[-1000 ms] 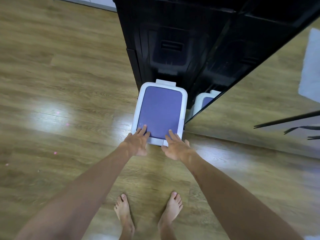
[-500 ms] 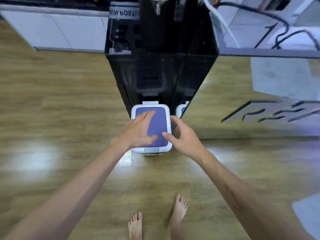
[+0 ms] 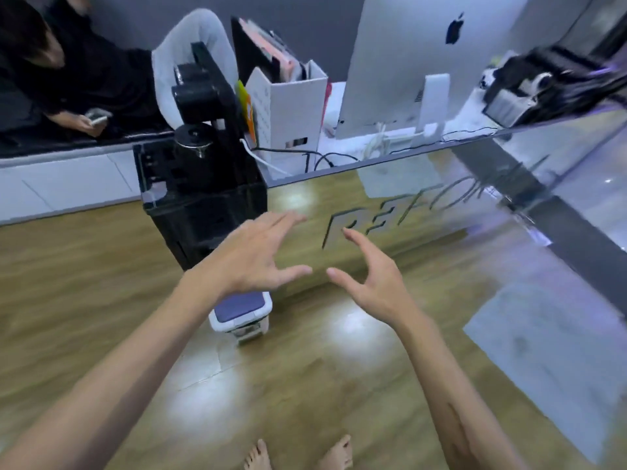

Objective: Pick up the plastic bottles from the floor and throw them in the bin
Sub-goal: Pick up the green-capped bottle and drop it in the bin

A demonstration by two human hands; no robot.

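Note:
The white bin (image 3: 242, 318) with its purple lid closed stands on the wooden floor against a black cabinet. My left hand (image 3: 252, 254) hovers above and in front of it, fingers spread, holding nothing. My right hand (image 3: 371, 279) is raised beside it to the right, fingers apart and curled, also empty. The left hand hides part of the bin's lid. No plastic bottle is visible on the floor.
A black cabinet (image 3: 203, 205) with a device on top stands behind the bin. A mirrored counter front (image 3: 441, 232) with lettering runs to the right. On the desk are a computer monitor (image 3: 424, 62) and a white file box (image 3: 288, 113). A seated person (image 3: 68, 79) is at the upper left. My bare feet (image 3: 298, 452) are at the bottom.
Both hands have lifted off the bin's lid and risen, fingers spreading. The view has tilted up and pulled back, so the bin looks smaller and the desk comes into sight.

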